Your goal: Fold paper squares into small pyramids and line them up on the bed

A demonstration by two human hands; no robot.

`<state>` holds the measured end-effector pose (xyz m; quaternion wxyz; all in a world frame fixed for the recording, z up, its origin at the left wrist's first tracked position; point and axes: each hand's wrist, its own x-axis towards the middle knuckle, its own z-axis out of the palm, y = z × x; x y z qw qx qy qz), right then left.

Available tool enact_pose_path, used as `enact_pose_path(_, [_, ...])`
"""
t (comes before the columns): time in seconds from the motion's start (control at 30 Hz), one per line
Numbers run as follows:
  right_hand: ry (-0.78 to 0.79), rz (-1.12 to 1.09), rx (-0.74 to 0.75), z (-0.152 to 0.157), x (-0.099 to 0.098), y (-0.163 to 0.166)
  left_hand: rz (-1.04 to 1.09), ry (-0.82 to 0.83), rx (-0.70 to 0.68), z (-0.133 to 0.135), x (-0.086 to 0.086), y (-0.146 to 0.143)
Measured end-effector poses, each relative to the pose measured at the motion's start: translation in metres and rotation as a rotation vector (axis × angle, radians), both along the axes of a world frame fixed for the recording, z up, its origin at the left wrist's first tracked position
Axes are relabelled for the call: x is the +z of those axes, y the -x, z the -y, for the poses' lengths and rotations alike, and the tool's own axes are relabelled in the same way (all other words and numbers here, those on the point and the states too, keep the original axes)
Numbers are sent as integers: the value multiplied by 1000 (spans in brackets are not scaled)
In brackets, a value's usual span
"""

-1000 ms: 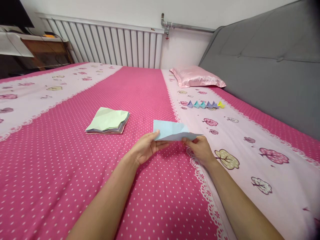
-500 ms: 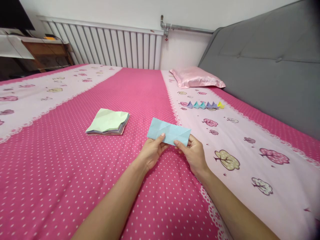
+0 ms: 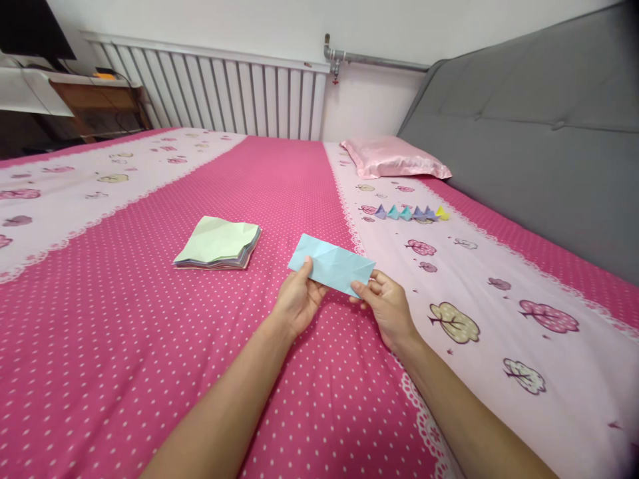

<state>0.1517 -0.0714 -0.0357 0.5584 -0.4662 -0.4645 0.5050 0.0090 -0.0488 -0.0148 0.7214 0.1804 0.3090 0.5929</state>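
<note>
A light blue folded sheet of paper (image 3: 331,263), oblong and marked with diagonal creases, is held above the bed between both hands. My left hand (image 3: 300,296) pinches its lower left part, thumb on top and fingers underneath. Its lower right corner is gripped by my right hand (image 3: 385,303), again with the thumb over the paper and the fingers mostly behind it. To the left lies a stack of paper sheets (image 3: 219,241), pale green on top with wavy edges. Several small folded paper pieces (image 3: 405,213) in purple, turquoise and yellow stand in a row at the right.
A pink dotted bedspread (image 3: 150,332) with tree-printed pale bands covers the bed. A pink pillow (image 3: 394,157) lies by the grey padded headboard (image 3: 539,133). Behind the bed are a white radiator (image 3: 224,93) and a desk (image 3: 100,106) with a dark monitor (image 3: 34,30).
The blue paper has shifted slightly left. My left thumb has moved left and up along its edge, so the two thumbs are farther apart.
</note>
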Motion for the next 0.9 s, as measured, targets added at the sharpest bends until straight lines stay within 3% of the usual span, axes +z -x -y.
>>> enact_pose_path(0.4, [71, -22, -31, -2, -1, -3, 51, -33, 227, -7, 8, 9])
enact_pose_path(0.57, [70, -44, -48, -3, -2, -4, 16, -139, 67, -1, 5, 9])
enact_pose_path(0.67, [64, -31, 18, -1, -1, -1, -88, -199, -60, 4, 0, 3])
enact_pose_path(0.9, [-19, 54, 324, 5, 1, 0, -161, -113, 49, 2, -2, 7])
